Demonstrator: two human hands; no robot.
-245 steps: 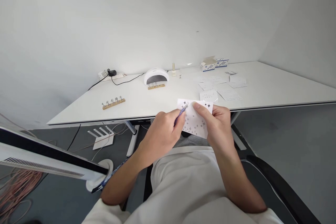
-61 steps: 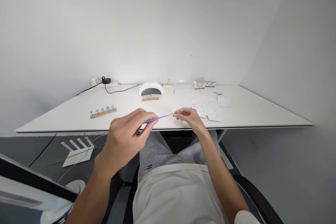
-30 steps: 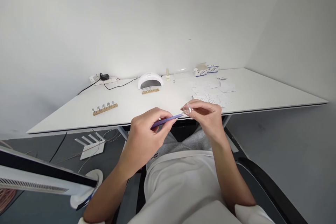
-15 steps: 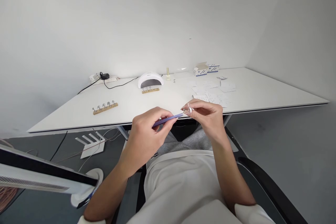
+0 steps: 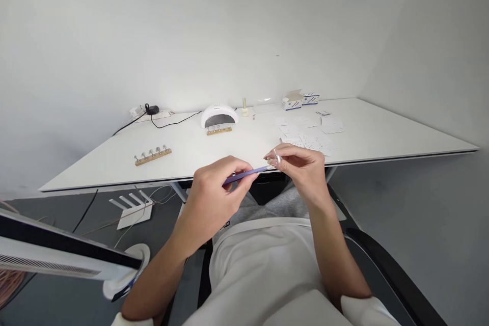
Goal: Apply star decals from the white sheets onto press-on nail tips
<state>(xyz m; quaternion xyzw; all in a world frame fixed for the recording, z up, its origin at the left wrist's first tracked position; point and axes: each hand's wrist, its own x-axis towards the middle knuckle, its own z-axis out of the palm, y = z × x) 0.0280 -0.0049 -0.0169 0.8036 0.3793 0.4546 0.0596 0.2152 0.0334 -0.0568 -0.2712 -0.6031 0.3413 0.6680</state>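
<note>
My left hand [image 5: 217, 188] is closed around a slim purple-handled tool [image 5: 244, 174], which slants up to the right. Its pale, thin end reaches the fingertips of my right hand [image 5: 305, 165]; whether it is a brush is too small to tell. Between the thumb and fingers of that right hand is a small clear, shiny nail tip [image 5: 278, 158], partly covered by the fingers. The tool's end is at or very near this piece; actual contact is unclear. Both hands are held over the table's front edge, above my lap.
On the white table [image 5: 367, 132] stand a nail lamp [image 5: 219, 111], a polish bottle [image 5: 245, 110] and small boxes [image 5: 292, 101]. Printed sheets [image 5: 315, 141] lie to the right. Wooden strips with nail-tip holders, one at left [image 5: 153, 157], one before the lamp [image 5: 219, 132]. A router [image 5: 134, 215] sits below.
The tool's end has shifted slightly against the fingers of my right hand, and the clear piece appears turned a little. Otherwise both hands keep nearly the same place.
</note>
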